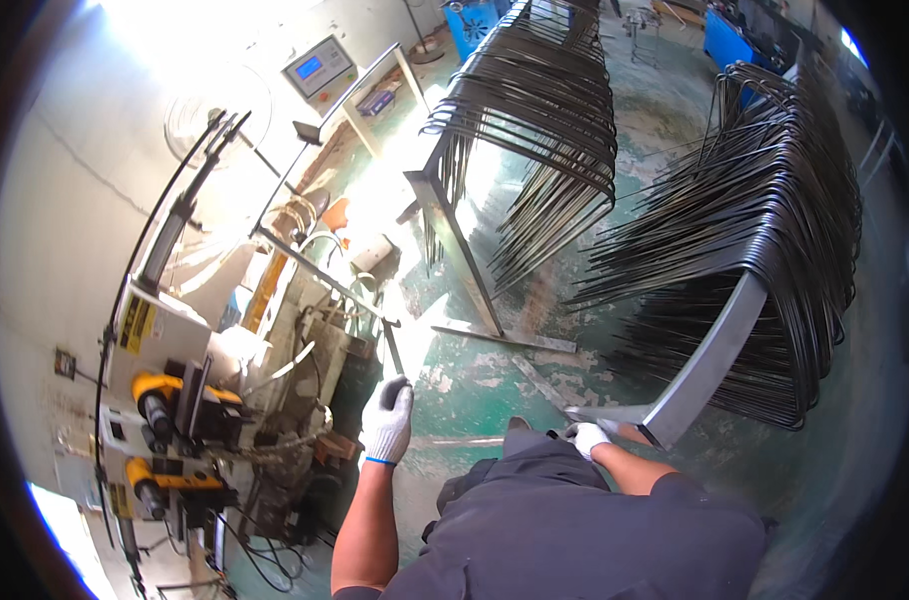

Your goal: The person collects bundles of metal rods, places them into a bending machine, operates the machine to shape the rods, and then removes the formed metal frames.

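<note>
My left hand (386, 422), in a white knit glove with a blue cuff edge, is closed around the lower end of a bent dark metal rod (392, 348). From my fist the rod rises, then angles away to the upper left, past the machine. Low beside my right hip is my right hand (587, 438), also gloved in white. It lies close to the foot of a grey metal rack (710, 360). Its fingers are partly hidden, so whether it grips anything does not show.
Bent dark rods (775, 200) hang thickly over the right rack, and more bent rods (535, 110) hang on another rack ahead. At left stands a machine with yellow-and-black parts (160, 400) and loose cables. Behind it is a control box (320, 72). The green floor (455, 400) is worn.
</note>
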`<state>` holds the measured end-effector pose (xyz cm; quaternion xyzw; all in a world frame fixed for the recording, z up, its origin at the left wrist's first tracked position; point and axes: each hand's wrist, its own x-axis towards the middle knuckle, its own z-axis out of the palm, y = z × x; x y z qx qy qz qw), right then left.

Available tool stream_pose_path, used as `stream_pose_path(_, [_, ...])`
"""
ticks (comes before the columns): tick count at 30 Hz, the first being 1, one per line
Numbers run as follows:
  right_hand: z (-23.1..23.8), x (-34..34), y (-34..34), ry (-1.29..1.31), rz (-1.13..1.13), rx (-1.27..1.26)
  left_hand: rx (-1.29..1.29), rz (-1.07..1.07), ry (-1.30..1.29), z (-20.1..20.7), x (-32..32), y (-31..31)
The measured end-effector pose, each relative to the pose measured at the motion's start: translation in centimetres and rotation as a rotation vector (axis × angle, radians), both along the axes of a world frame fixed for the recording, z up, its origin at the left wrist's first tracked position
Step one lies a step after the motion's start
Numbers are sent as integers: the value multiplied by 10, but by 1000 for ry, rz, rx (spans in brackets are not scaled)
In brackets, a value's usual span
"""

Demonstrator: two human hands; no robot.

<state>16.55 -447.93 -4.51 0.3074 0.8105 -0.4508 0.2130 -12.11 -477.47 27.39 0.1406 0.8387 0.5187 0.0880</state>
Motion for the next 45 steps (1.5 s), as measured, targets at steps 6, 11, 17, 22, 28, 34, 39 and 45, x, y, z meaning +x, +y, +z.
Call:
stream_pose_path(6, [104,-115,-31,208,-64,166,203,-46,98,87,-134,48])
stream_pose_path(11, [225,-239,-29,610,-186,224,177,-209,200,101,-226,127])
stream_pose_path(17, [371,-383,38,1085,-189,827,231,-372,67,92,-325,218])
stream_pose_path(22, [418,-522,141,835,-88,1236,191,-278,122,84,-311,263])
stream_pose_path(28, [392,-617,275,758,-164,1326,266,-277,82,85,-311,265])
stream_pose_path(34, [366,-733,407,849,-155,1309,268,-135,196,71,-307,262])
stream_pose_path(39, [405,-848,582,425,-454,1352,517,-35,188,76,-295,298])
stream_pose_path(45, [446,-869,486,915,-150,1267,449,86,-3,93,-282,312])
